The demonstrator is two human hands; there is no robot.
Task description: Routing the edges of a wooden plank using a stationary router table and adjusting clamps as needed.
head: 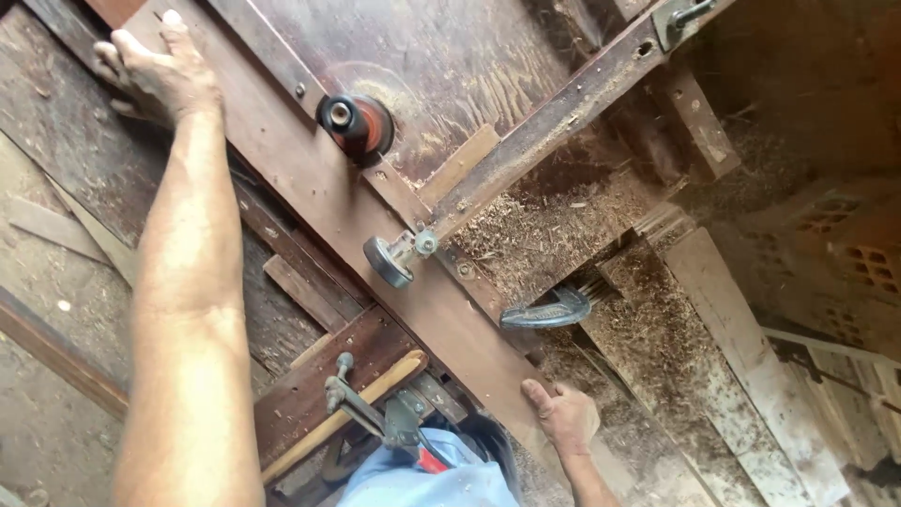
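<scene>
A long reddish-brown wooden board (310,178) runs diagonally across a wooden machine table (441,66). My left hand (155,66) reaches far out to the top left and grips the board's far end, fingers curled over its edge. Close to my body, my right hand (563,413) grips the board's near end with the thumb on top. A round red-and-black cutter head (357,122) stands against the board's right edge between my hands. A small metal roller wheel (389,261) presses on the board further along.
A dark wooden fence rail (554,122) crosses the table towards the roller. A metal clamp (549,312) lies beside the board amid heaps of sawdust (544,225). Another clamp with a wooden handle (375,413) sits near my blue shirt (422,479). Pale planks (741,347) lie at right.
</scene>
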